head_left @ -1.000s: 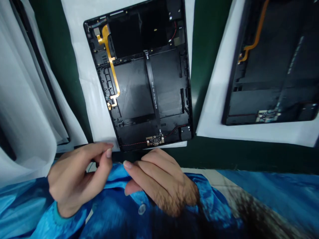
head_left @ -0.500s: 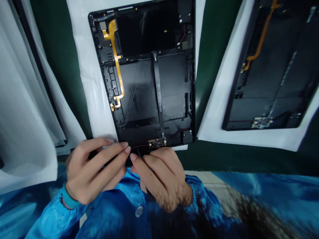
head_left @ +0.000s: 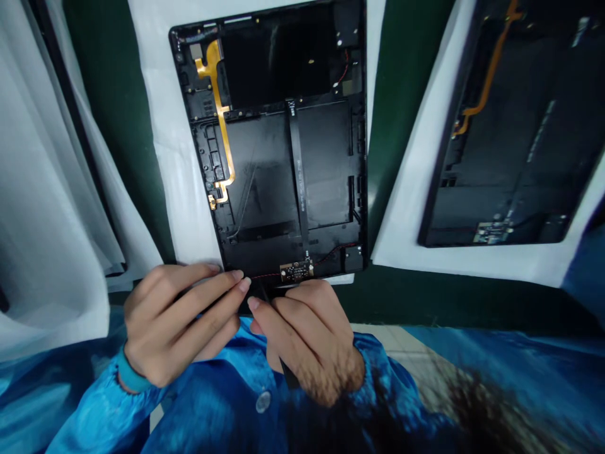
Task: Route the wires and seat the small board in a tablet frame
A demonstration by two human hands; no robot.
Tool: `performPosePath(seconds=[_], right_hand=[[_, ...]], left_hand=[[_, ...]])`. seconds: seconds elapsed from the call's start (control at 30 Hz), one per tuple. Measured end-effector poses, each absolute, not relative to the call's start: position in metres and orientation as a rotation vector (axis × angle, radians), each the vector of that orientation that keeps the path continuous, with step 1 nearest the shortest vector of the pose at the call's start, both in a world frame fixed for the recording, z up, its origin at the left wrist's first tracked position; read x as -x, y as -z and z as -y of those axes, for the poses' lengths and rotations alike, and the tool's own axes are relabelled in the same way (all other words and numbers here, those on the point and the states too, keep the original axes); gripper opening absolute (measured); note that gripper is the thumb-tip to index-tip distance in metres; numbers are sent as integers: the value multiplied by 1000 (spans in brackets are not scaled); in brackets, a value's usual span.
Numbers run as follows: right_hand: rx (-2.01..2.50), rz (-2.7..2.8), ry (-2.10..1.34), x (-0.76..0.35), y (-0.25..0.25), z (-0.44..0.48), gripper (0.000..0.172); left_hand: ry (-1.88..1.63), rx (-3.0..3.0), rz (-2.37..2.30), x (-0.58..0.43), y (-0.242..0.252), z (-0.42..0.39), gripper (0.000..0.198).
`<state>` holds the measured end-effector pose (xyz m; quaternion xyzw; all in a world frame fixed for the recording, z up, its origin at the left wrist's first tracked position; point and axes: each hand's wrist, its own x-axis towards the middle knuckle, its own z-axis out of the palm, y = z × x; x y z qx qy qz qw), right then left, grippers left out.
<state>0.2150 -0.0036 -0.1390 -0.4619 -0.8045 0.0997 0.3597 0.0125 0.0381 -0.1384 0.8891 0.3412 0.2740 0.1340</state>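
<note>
An opened black tablet back shell (head_left: 255,170) lies in front of me, with a gold flex cable (head_left: 225,135) along its left side and a black ribbon cable (head_left: 297,170) down its middle. The ribbon runs to a small circuit board (head_left: 297,271) at the near edge. From that board a thin red wire (head_left: 265,275) leads left to the fingertips of my left hand (head_left: 184,321), bent over the shell's near left corner; its thumb is hidden. My right hand (head_left: 307,340) is closed around a slim black tool (head_left: 289,377), its other end close to the near edge below the board.
White foam sheet (head_left: 170,189) lies under the shell on a dark green table (head_left: 397,126). A second, similar shell (head_left: 510,157) rests on its own white sheet (head_left: 397,233) at right. More white sheeting (head_left: 51,208), with a dark edge inside, stands at left.
The view has shifted slightly, so both shells appear a little further left. The black tool shows slightly more between my hands, which keep almost the same pose.
</note>
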Motion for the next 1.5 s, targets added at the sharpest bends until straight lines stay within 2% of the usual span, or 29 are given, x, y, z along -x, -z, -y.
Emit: performPosePath(seconds=[0.1,0.23,0.6,0.97,1.37,1.5], right_hand=[[1175,2063,-222,-215,141,3,12],[1232,2148,-276,-215,137,6,19],[1243,2163,-287,-216,132,4,17],[1235,2084,-244,-214,138,4,15],[1274,1979,-285,-210,139,5,12],[1302,1885,-411,-212,133,5,14]], left_hand=[[-804,-2579,-983,-13,139,-36,30],[-814,-2561,-1005,-14,140,-36,31],[-817,-2575,-1032,-13,138,-37,24],[-830,-2592,-975,-13,137,-40,30],[-819,-2631,-993,-16,140,-39,27],[-844,-2617,-1084,-19,144,-33,36]])
